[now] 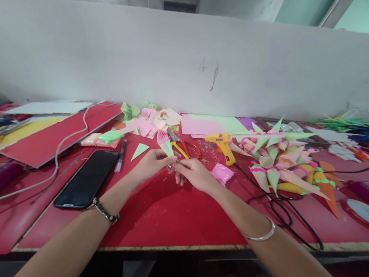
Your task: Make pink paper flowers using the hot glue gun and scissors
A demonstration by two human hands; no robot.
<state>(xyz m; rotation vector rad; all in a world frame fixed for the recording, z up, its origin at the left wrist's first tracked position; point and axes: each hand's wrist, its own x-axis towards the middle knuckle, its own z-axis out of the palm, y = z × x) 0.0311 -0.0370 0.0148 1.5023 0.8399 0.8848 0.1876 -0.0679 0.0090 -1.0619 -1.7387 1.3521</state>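
Observation:
A small paper flower (164,141), pink at its open top with a pale green wrap below, is tilted over the red table. Its lower part is pinched between the thumb and fingers of my left hand (152,164). My right hand (195,173) closes at the flower's narrow end, its thumb and fingertips meeting those of my left hand; the exact grip there is partly hidden. Just left of my hands lies a pale green paper triangle (140,151). Behind them are red-handled scissors (191,149) and a yellow-handled tool (179,149).
A yellow glue gun (222,146) lies right of my hands, its black cord (282,212) looping nearby. Close by are a pink packet (222,174) and a pile of paper cone flowers (275,160). A phone (88,178) lies left; paper pieces (149,121) lie behind.

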